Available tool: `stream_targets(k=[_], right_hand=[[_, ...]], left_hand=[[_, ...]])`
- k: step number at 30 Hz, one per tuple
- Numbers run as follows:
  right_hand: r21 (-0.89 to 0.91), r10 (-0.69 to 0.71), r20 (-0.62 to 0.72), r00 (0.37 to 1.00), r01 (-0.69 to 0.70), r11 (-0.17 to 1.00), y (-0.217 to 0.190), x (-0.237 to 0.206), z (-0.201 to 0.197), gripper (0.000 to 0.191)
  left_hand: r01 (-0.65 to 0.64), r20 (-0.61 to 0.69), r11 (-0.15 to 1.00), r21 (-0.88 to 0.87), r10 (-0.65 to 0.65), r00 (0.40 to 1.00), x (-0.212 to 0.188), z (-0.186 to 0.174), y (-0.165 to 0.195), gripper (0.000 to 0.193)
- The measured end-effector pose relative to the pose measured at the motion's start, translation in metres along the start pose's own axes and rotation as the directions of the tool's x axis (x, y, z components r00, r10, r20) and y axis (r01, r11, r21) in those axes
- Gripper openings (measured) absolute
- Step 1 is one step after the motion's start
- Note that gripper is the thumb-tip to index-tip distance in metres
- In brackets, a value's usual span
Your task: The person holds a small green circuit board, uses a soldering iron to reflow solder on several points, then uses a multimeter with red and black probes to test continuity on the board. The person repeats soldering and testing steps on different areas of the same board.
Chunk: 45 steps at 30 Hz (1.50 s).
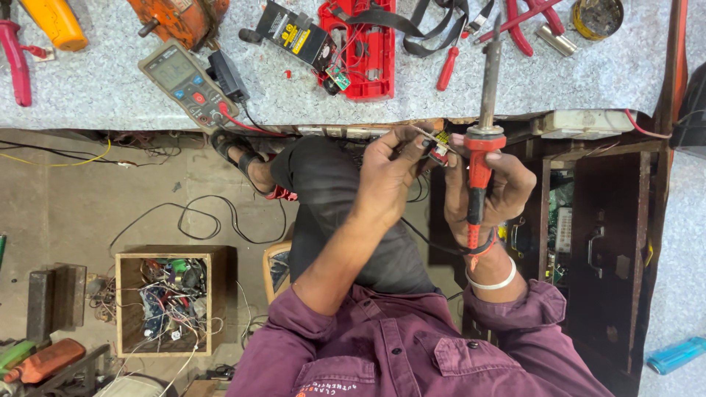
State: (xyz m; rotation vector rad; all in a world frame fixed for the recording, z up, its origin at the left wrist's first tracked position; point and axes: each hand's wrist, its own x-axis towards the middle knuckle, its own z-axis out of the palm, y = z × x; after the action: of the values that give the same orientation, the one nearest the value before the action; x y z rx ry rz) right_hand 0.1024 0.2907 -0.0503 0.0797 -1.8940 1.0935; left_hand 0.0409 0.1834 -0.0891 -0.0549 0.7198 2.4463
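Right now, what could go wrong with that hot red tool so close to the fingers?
The right hand holds the red soldering iron upright, and the left hand pinches a small wired part right beside it, so the fingertips might get burned. The iron's cord loops under the wrist over the lap and could snag. The multimeter sits near the bench edge; a tugged lead might pull it off.

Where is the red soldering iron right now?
In the head view, right of centre: the right hand grips the red soldering iron upright, tip pointing toward the grey bench, beside the small part pinched by the left hand.
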Motion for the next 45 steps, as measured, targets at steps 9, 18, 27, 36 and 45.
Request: stream_targets(k=[9,18,27,36,45], right_hand=[[0.025,-0.029,-0.056,0.998,0.031,0.999,0.006,-0.003,0.006,0.044],[-0.008,-0.065,-0.031,0.997,0.065,0.998,0.0,-0.005,0.011,0.044],[-0.021,-0.04,-0.05,0.998,0.039,0.999,-0.002,-0.005,0.013,0.045],[0.225,-0.022,0.007,1.0,0.02,0.974,-0.002,-0.008,0.014,0.041],[0.555,0.419,0.155,0.895,-0.429,0.713,0.021,0.0,-0.058,0.05]], left_hand=[[-0.12,-0.054,0.991,0.054,0.122,0.991,-0.005,0.01,-0.011,0.02],[-0.351,-0.212,0.902,0.25,0.405,0.89,-0.004,0.013,-0.03,0.03],[-0.376,-0.219,0.895,0.242,0.428,0.877,0.0,0.007,-0.031,0.02],[-0.337,-0.16,0.925,0.178,0.365,0.917,0.002,-0.006,-0.036,0.019],[-0.176,0.114,0.98,-0.089,0.185,0.976,0.022,-0.073,0.023,0.017]])
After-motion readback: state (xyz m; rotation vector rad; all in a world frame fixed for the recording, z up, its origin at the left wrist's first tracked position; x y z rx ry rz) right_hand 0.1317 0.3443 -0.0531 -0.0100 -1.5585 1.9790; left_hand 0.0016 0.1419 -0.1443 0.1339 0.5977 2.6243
